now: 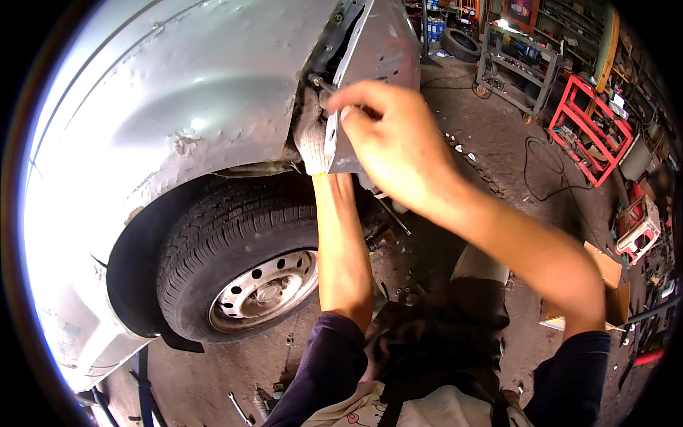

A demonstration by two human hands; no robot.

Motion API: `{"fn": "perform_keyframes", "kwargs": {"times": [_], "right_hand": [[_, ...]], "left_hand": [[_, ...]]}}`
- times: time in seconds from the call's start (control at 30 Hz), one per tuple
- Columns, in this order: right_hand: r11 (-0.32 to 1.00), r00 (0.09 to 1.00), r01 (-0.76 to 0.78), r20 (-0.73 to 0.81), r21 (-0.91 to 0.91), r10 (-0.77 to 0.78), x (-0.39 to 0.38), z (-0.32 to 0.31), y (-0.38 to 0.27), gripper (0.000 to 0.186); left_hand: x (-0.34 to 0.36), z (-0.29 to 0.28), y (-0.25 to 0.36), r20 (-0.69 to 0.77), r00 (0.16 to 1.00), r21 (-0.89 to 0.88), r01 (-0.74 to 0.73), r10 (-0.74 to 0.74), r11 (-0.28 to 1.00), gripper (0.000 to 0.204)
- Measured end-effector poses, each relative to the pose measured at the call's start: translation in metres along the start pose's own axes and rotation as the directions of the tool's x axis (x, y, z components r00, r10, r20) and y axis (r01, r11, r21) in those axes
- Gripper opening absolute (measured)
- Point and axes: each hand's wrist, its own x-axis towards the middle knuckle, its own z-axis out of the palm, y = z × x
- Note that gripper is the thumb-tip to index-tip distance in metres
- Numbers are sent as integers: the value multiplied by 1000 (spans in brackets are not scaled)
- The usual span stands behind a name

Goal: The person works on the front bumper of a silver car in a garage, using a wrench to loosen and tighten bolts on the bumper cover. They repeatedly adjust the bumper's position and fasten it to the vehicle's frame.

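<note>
My left hand point(311, 135), in a pale knitted work glove, reaches up into the gap at the rear edge of a dented silver fender point(220, 92). A bent metal flange with slots partly covers the glove, so its fingers are mostly hidden. My bare right hand point(380, 117) is closed in front of the flange. A thin metal rod-like tool point(326, 86) runs from its fingers to a round fitting inside the gap; the tool's other end is hidden by the hand. To the right of the gap is a grey body panel point(388, 50).
Below the fender sits a tyre point(206, 249) on a white steel wheel. A wrench point(240, 408) lies on the floor. At the right stand a grey metal cart point(519, 64), a red rack point(587, 128), a stool point(638, 229) and an open cardboard box point(617, 302). A cable loops across the floor.
</note>
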Motion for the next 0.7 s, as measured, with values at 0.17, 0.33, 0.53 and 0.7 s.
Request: {"fn": "perform_keyframes", "kwargs": {"times": [0.17, 0.33, 0.53, 0.7], "right_hand": [[263, 757, 652, 632, -711, -167, 36, -42, -55, 26], [346, 657, 720, 752, -601, -60, 21, -37, -46, 38], [549, 789, 546, 609, -633, -83, 4, -30, -23, 52], [698, 842, 426, 535, -575, -73, 3, -27, -22, 50]], "left_hand": [[17, -44, 14, 96, 982, 198, -178, 162, 964, 21], [11, -28, 10, 326, 943, -69, -47, 67, 996, 24], [-11, -1, 2, 69, 993, -78, -92, 98, 993, 27], [-6, -6, 7, 166, 985, -181, -27, 58, 983, 23]]}}
